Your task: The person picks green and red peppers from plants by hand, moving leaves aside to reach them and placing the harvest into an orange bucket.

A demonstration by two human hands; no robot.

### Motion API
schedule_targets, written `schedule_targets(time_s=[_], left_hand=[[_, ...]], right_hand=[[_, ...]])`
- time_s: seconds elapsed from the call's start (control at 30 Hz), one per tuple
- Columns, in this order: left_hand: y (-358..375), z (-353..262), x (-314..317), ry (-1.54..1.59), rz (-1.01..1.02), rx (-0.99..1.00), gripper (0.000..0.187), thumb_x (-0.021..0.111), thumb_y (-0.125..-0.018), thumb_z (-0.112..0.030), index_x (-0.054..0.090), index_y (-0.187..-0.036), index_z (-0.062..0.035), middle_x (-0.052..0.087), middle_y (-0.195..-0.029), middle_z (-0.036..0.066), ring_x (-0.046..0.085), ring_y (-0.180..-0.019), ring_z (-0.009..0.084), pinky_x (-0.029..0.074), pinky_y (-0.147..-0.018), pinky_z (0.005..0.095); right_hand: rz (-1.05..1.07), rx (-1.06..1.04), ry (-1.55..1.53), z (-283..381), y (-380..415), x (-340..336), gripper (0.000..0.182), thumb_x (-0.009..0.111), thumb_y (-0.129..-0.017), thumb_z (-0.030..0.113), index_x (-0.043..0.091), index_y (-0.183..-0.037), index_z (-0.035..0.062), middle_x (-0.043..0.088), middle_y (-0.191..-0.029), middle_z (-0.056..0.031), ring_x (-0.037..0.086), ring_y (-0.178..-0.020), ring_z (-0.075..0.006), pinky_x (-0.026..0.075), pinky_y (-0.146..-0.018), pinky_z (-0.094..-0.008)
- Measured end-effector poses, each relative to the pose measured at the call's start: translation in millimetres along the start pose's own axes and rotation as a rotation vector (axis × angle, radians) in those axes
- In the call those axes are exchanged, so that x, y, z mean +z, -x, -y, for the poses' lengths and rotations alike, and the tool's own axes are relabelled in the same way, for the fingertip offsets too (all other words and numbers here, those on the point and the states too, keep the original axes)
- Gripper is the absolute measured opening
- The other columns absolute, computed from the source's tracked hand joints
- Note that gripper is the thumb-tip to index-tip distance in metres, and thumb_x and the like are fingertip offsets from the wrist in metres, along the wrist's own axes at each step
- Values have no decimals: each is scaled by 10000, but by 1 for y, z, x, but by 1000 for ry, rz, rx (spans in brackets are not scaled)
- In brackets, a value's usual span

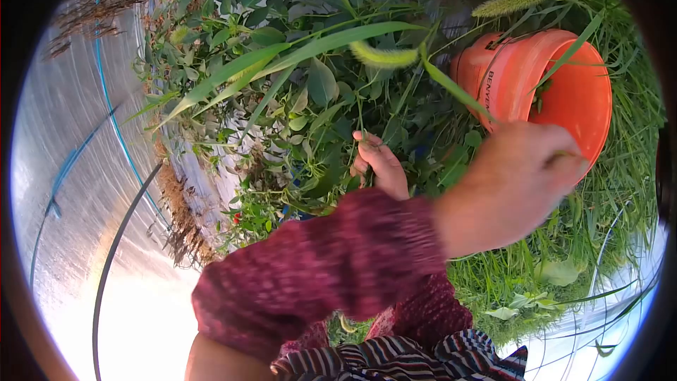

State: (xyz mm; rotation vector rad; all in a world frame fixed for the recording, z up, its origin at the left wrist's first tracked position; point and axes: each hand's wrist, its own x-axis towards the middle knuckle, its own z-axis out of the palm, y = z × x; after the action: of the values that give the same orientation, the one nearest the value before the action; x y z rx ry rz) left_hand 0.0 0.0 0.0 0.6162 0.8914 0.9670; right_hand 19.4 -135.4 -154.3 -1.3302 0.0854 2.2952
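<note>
Closest to me is the left hand [518, 176], out past its maroon sleeve [317, 257] and in front of the bucket's mouth; it's curled but motion-blurred, so I honestly can't tell if it's gripping anything. Under that sleeve, the right hand [383, 162] has a thin green stem [361, 114] pinched between thumb and fingers, in among the leafy plants [321, 85]. I'd guess the stem is super light, bendy and easy to crush or snap, so a soft fingertip pinch low down seems right. Its long axis runs roughly up the view, tip end lost in the leaves. A bit beyond, beside the grass, is the orange plastic bucket [518, 63]: probably stiff, tough, kinda smooth, best grabbed by the rim. Its long axis goes left to right, mouth facing right, 1 bit of green inside. Way off left there's clear plastic sheeting [77, 148].
</note>
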Motion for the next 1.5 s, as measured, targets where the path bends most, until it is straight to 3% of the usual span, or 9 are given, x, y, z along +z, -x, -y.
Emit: schedule_targets(time_s=[0.17, 0.2, 0.33, 0.47, 0.77, 1.0, 1.07, 1.23, 1.5], left_hand=[[-37, 25, 27, -678, 21, 293, 337, 595, -763, -184, 502, -986, 49, 532, -988, 214, 553, -913, 307, 442, -808, 388], [-37, 33, 0, -835, -73, 468, 306, 588, -738, -157, 514, -978, 18, 533, -977, 175, 561, -914, 312, 457, -810, 391], [-8, 16, -143, -1585, -191, 360, 483, 668, -752, -214, 497, -1159, -20, 575, -1059, 173, 586, -912, 333, 501, -754, 378], [48, 29, -175, -1569, -34, -621, 583, 658, -790, -273, 414, -1212, 44, 609, -824, 216, 616, -734, 373, 507, -637, 408], [100, 118, -91, -1393, -26, -119, 379, 585, -706, -65, 452, -1034, 71, 568, -839, 189, 589, -693, 322, 466, -624, 417], [88, 30, -87, -1383, 177, -126, 328, 592, -701, -32, 536, -1020, 22, 578, -870, 171, 599, -707, 293, 480, -625, 381], [65, 4, -101, -1010, -49, 384, 257, 577, -735, 9, 596, -990, -10, 605, -881, 153, 610, -742, 289, 500, -667, 366], [32, 51, -184, -1552, -336, -292, 400, 616, -797, -190, 475, -1069, 68, 611, -815, 231, 628, -769, 360, 512, -702, 419], [77, 120, -135, -1243, -145, -349, 505, 564, -706, -23, 429, -1183, 76, 602, -916, 237, 600, -870, 345, 491, -763, 398]], right_hand=[[352, 25, -189, -5, -13, -47, 297, 506, -929, 203, 495, -1209, 104, 476, -708, 9, 503, -654, -111, 472, -608, -311], [-101, 313, -302, 41, 6, 13, 269, 528, -915, 212, 517, -1158, 96, 492, -708, 10, 503, -653, -105, 462, -605, -314], [-101, -29, -10, 23, 27, 10, 236, 585, -882, 180, 583, -1098, 87, 546, -807, 40, 507, -700, -52, 410, -599, -224], [-263, -74, 104, 29, 26, 17, 228, 580, -884, 181, 584, -1093, 90, 547, -895, 44, 518, -809, -75, 417, -667, -243], [-312, -154, 42, 38, 20, 6, 299, 598, -887, 217, 542, -1118, 35, 570, -1067, -21, 525, -954, -111, 430, -832, -265], [-314, -23, 38, 40, 18, -8, 201, 563, -900, 147, 577, -1092, 90, 590, -974, 30, 523, -790, -57, 442, -700, -231], [-269, -80, 93, 34, 14, -9, 179, 558, -903, 147, 593, -1071, 97, 593, -958, 32, 513, -774, -49, 435, -690, -223], [-313, -146, 284, 35, 14, -8, 214, 578, -883, 142, 611, -1080, 64, 601, -1027, 4, 542, -913, -92, 425, -825, -244], [-365, -168, 82, 22, 7, 1, 337, 565, -898, 97, 517, -1226, 39, 580, -1104, -2, 537, -961, -84, 427, -860, -241]])
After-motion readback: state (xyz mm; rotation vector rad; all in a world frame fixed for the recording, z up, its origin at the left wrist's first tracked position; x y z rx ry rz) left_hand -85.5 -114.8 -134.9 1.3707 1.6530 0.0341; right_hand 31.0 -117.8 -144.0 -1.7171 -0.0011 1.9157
